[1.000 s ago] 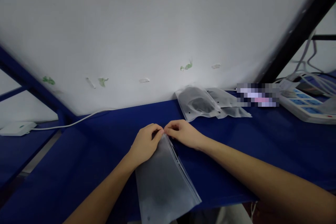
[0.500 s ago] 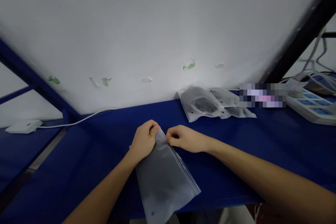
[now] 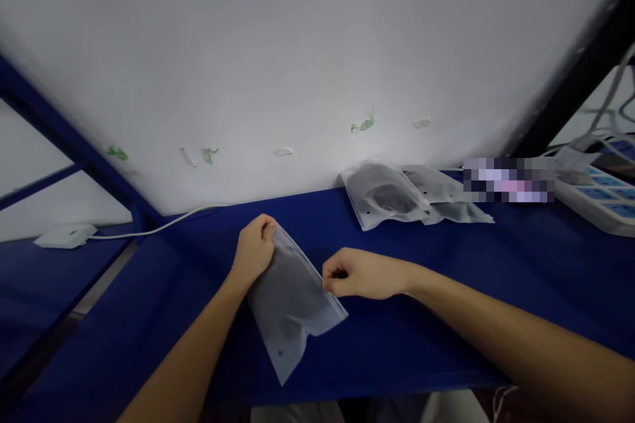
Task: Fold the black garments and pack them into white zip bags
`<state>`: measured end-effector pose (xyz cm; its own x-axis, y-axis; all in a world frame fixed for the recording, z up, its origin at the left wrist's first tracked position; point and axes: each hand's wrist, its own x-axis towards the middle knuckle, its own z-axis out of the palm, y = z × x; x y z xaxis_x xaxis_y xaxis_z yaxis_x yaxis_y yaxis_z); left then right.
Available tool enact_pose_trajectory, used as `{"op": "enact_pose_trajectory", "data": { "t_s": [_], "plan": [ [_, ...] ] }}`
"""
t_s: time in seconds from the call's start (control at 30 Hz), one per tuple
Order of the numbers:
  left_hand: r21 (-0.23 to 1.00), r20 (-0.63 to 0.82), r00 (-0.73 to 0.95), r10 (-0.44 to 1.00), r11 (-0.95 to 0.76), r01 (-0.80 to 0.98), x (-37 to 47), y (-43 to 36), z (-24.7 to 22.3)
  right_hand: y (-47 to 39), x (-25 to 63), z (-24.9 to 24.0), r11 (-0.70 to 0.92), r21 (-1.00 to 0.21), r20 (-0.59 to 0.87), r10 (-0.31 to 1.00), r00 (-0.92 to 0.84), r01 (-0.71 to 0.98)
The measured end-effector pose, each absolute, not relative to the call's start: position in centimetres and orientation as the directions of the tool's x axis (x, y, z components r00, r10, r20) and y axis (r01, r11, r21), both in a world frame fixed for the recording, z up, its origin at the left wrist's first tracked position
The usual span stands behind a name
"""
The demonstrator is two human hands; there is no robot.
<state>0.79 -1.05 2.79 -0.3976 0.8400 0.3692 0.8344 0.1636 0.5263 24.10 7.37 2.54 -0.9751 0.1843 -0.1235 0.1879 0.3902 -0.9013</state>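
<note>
Frosted bag (image 3: pixel 294 291) slopes nearward from the left grip (image 3: pixel 253 252), pinching its far corner; right grip (image 3: pixel 364 273) pinches its zip edge.

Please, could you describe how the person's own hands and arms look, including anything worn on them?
The left hand and right hand are bare, without gloves. The left forearm and right forearm are also bare as far as they show, with no sleeve in view. No watch, bracelet or ring is visible, though parts of both hands are hidden.
</note>
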Motion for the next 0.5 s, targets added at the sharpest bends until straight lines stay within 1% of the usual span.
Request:
{"op": "enact_pose_trajectory", "data": {
  "t_s": [0.1, 0.2, 0.3, 0.4, 0.5],
  "plan": [
    [0.519, 0.38, -0.439, 0.814, 0.205, 0.83, -0.8, -1.2, 2.9, 7.5, 24.6, 2.8, 0.415, -0.887, -0.147, 0.161, -0.976, 0.202],
    [0.519, 0.38, -0.434, 0.817, 0.201, 0.831, -1.2, -1.4, 2.9, 7.7, 24.8, 2.9, 0.414, -0.882, -0.176, 0.153, -0.972, 0.225],
    [0.535, 0.391, -0.431, 0.813, 0.18, 0.825, -0.8, -1.5, 3.0, 7.8, 24.7, 2.9, 0.312, -0.915, -0.209, 0.183, -0.961, 0.258],
    [0.556, 0.41, -0.433, 0.803, 0.156, 0.816, 0.2, -1.6, 3.0, 7.5, 24.5, 2.8, 0.174, -0.959, -0.18, 0.244, -0.953, 0.225],
    [0.573, 0.424, -0.427, 0.799, 0.128, 0.809, 1.4, -1.7, 3.1, 7.1, 24.2, 2.5, 0.122, -0.98, -0.129, 0.209, -0.969, 0.157]
  ]
}}
